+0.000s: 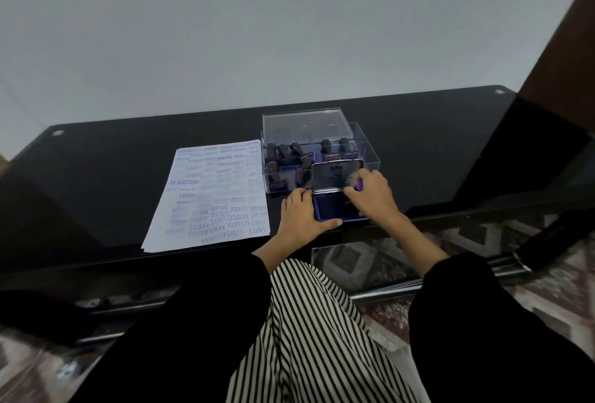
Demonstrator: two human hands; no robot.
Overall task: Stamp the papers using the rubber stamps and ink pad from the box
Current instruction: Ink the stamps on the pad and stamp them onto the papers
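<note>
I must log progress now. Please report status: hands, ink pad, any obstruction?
Left hand rests against open ink pad, steadying. Right hand grips purple stamp at the pad. Papers left, already stamped; nothing in the way.

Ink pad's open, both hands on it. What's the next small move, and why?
Probably release the lid with the right hand and reach into the clear box for one of the stamps. The ink pad lies open, its blue surface exposed, the left hand steadies it, and they stand in the box. A purple thing by the right fingers is unclear.
</note>
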